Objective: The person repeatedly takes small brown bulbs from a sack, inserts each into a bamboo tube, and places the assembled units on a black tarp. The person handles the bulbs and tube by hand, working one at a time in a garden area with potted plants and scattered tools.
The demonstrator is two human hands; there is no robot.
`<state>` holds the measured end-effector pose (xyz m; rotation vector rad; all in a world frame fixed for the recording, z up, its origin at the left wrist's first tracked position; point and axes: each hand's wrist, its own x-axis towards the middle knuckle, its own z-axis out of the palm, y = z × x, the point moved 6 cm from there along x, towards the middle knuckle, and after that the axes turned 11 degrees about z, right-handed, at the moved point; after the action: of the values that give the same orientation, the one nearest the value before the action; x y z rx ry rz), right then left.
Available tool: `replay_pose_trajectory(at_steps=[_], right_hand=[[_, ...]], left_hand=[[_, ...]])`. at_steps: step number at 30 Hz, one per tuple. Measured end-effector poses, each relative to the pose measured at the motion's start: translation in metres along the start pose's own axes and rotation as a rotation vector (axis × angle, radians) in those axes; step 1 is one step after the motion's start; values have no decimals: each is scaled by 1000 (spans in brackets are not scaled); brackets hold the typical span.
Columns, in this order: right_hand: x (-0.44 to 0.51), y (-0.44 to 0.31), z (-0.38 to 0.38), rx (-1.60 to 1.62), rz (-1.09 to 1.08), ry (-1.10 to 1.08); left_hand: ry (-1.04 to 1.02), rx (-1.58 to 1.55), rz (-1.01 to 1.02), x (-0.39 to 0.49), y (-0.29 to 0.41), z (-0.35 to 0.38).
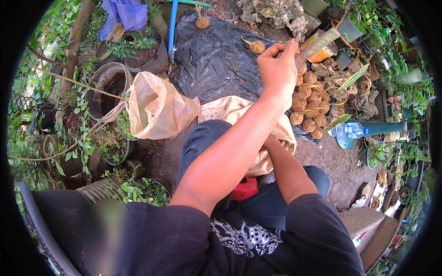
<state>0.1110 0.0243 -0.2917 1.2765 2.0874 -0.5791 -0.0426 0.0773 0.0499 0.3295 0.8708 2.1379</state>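
My left hand (279, 67) reaches out over the right side of the black plastic sheet (217, 58), its fingers curled. Just beyond its fingertips is a long flat greenish piece, seemingly a leaf (319, 44); I cannot tell whether the fingers hold it. Close by lies a heap of fibre-wrapped balls (312, 100), some with a leaf sticking out. My right hand (270, 142) is mostly hidden at the mouth of a pale woven sack (224, 108) between my knees. What its fingers do inside cannot be seen.
Single fibre balls (202, 22) (257, 47) lie on the sheet. A translucent plastic bag (159, 107) stands at left beside plant pots (107, 86). Right of the heap are rough rocks (362, 93), an orange can (323, 51) and a water bottle (355, 130).
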Motion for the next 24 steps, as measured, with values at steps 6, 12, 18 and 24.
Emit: replay_pose_trajectory(at_steps=[6, 12, 18, 24], right_hand=[[19, 9, 17, 0, -26, -57], [37, 12, 27, 13, -116, -223], [47, 27, -40, 240, 35, 302], [-56, 5, -215, 941, -76, 828]], left_hand=[[35, -49, -92, 3, -4, -2], [-39, 31, -75, 11, 3, -8], [-43, -71, -85, 9, 15, -6], [-17, -221, -114, 15, 24, -5]])
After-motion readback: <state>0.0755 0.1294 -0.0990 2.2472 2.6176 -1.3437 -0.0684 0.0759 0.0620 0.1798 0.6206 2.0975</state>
